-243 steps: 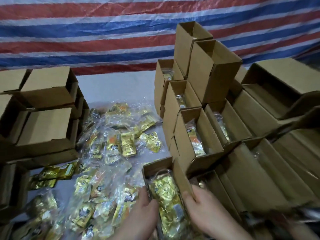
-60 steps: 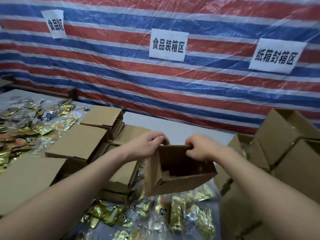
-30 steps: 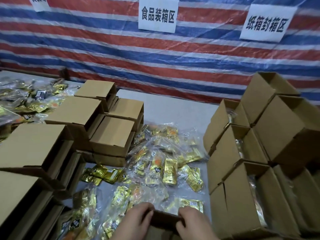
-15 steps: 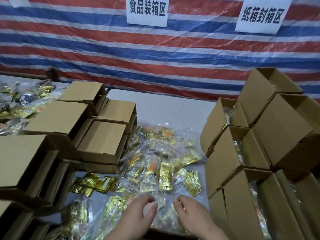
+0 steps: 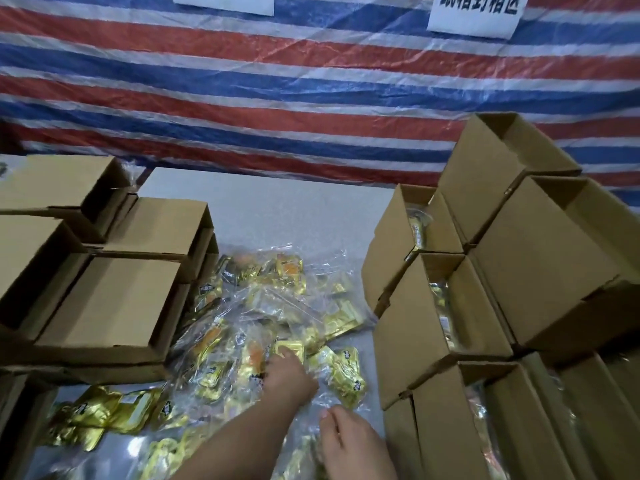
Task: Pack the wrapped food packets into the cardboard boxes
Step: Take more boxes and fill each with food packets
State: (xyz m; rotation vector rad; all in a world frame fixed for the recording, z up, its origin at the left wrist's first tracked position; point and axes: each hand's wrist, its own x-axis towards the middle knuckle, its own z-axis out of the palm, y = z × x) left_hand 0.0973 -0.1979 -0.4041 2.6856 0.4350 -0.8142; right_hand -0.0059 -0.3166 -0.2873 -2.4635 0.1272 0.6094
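Picking time: left hand (image 5: 289, 375) reaches into the heap of gold, clear-wrapped food packets (image 5: 277, 317) mid-surface, fingers curled onto one; right hand (image 5: 349, 441) hovers relaxed, empty. Next: lift it toward the open brown cardboard boxes (image 5: 415, 327) at the right edge.

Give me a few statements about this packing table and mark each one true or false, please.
1. The left hand reaches into the pile of gold-wrapped food packets. True.
2. The open boxes on the right are all empty. False: packets show inside several of them.
3. The right hand is lifting a cardboard box. False: it is low over the packets and holds no box.
4. The stacked boxes on the left lie on their sides, openings facing sideways. True.
5. A striped red, white and blue tarp hangs behind the table. True.
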